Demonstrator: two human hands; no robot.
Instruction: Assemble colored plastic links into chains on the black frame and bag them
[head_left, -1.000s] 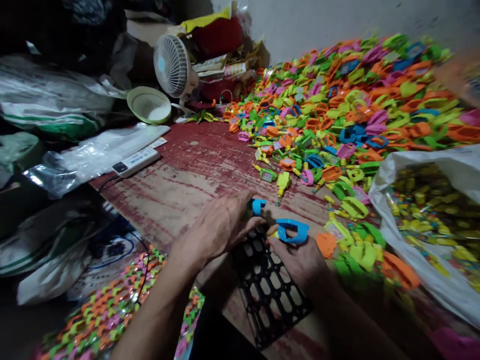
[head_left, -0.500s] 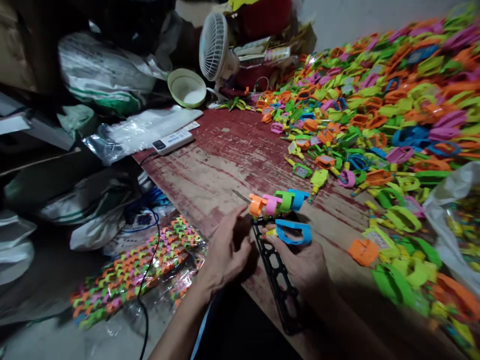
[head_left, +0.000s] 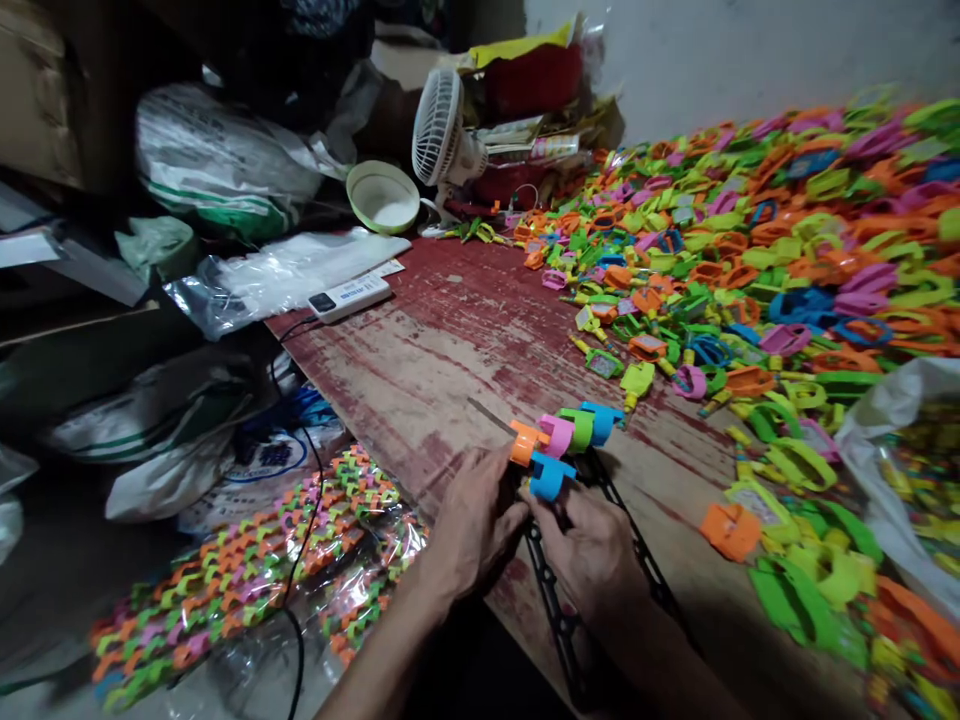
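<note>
Black rack (head_left: pixel 555 610) on edge, long axis receding tableward

Both hands (head_left: pixel 540 530) at blue clip (head_left: pixel 550 476) on black rack (head_left: pixel 559 610)

I sit in a cramped home workshop — my worn red worktop (head_left: pixel 450 350) is heaped with a pile of bright plastic parts (head_left: pixel 750 250), packed bags (head_left: pixel 217 160) crowd the dark side, and a small fan (head_left: pixel 442 130) stands by the wall.
</note>
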